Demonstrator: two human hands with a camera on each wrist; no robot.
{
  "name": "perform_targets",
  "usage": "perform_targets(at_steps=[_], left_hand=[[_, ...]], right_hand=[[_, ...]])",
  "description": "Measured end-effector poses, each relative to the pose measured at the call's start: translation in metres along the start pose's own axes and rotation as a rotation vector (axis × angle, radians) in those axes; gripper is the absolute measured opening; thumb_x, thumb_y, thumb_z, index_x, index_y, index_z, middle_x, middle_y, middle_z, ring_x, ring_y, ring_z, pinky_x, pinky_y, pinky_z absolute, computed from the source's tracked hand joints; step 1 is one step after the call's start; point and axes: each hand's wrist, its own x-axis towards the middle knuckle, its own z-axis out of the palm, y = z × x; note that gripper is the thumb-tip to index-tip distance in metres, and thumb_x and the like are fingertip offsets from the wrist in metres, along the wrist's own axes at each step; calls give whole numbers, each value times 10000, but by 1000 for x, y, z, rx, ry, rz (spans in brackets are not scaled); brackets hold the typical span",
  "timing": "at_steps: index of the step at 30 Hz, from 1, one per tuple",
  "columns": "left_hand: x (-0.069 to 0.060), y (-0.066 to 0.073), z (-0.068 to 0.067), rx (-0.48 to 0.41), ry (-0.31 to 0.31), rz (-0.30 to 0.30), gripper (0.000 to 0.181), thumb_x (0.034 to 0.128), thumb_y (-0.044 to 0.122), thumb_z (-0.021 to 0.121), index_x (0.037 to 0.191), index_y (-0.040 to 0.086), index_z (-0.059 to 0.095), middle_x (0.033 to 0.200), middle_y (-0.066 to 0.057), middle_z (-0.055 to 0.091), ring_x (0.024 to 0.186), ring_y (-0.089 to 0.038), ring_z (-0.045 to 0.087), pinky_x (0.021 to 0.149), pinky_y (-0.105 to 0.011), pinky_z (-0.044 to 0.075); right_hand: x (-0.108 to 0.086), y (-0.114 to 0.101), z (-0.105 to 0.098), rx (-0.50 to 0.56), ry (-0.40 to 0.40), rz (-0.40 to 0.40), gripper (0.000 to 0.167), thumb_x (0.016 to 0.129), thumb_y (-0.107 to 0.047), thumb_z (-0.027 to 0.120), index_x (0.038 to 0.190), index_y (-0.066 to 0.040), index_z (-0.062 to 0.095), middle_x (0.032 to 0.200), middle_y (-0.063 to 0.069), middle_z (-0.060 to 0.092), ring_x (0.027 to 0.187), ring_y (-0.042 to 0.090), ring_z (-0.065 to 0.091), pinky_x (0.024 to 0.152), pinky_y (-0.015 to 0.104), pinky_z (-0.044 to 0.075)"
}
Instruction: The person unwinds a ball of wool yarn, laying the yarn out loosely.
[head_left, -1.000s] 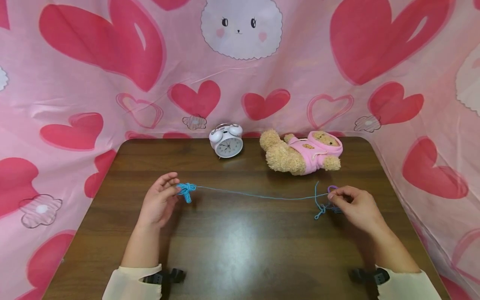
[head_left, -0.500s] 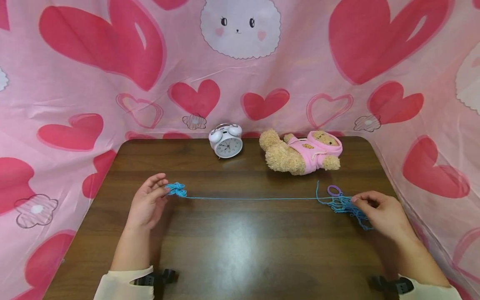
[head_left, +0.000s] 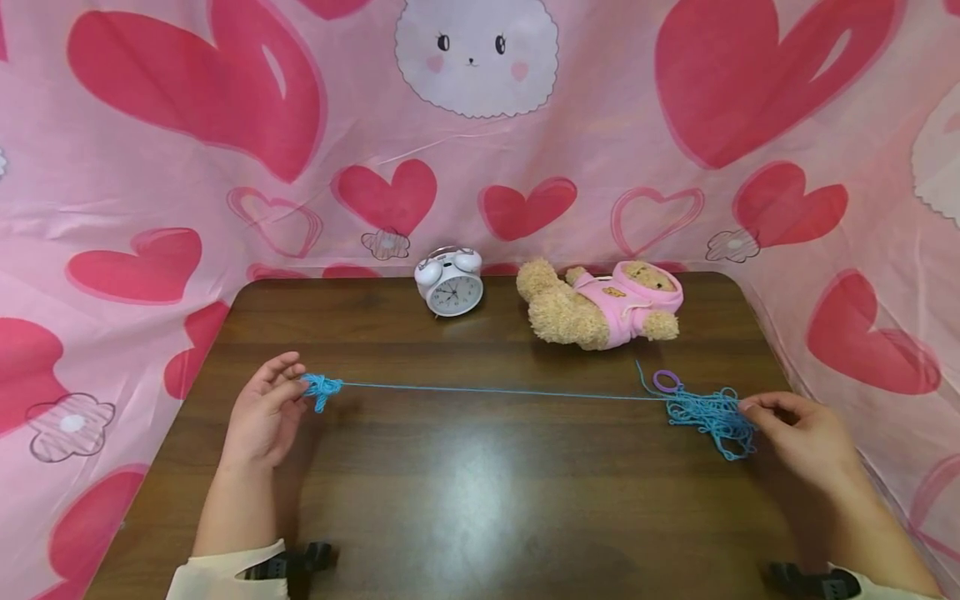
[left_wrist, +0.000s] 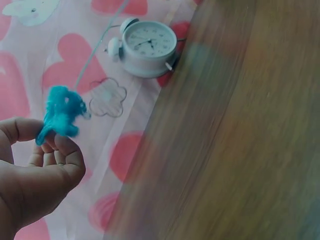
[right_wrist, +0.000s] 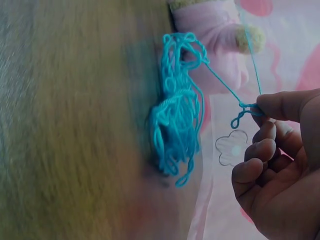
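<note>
While a small bundle of blue yarn (head_left: pixel 322 388) is being pinched between the thumb and fingertip of the left hand (head_left: pixel 262 412), a single strand (head_left: pixel 487 390) is being stretched nearly straight above the dark wood-grain table (head_left: pixel 480 492). The left hand is being held closed at those tips only, with its remaining fingers loosely bent.

At the right, the strand is being pinched between the thumb and index finger of the right hand (head_left: pixel 813 437), the other fingers being curled inward without a load. A small yarn loop is being left projecting from this pinch. Just left of the right hand, a tangled pile of blue yarn (head_left: pixel 708 417) is being crossed by the strand, and a further length from the pile is being led to the right fingertips. A purple ring (head_left: pixel 667 382) is being placed beside the pile, at its far left corner.

Near the far edge, a white twin-bell alarm clock (head_left: pixel 454 287) is being stood upright; to its right, a teddy bear (head_left: pixel 607 304) in a pink hooded top is being laid down, head rightward.
</note>
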Motion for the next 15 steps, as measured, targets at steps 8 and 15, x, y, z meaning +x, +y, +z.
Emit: perform_targets(at_steps=[8, 15], left_hand=[[-6, 6, -16, -44, 13, 54, 337, 1020, -132, 489, 1189, 107, 655, 1015, -21, 625, 859, -141, 630, 767, -261, 540], [-12, 11, -32, -89, 14, 81, 343, 1022, -144, 464, 1199, 81, 653, 1002, -28, 657, 846, -140, 650, 734, -258, 528]], right_hand=[[0, 12, -6, -7, 2, 24, 283, 999, -320, 691, 1029, -53, 779, 839, -351, 651, 801, -193, 495, 669, 101, 377], [1, 26, -12, -65, -14, 55, 318, 1003, -358, 678, 1032, -56, 773, 835, -369, 610, 798, -244, 434, 653, 108, 365]])
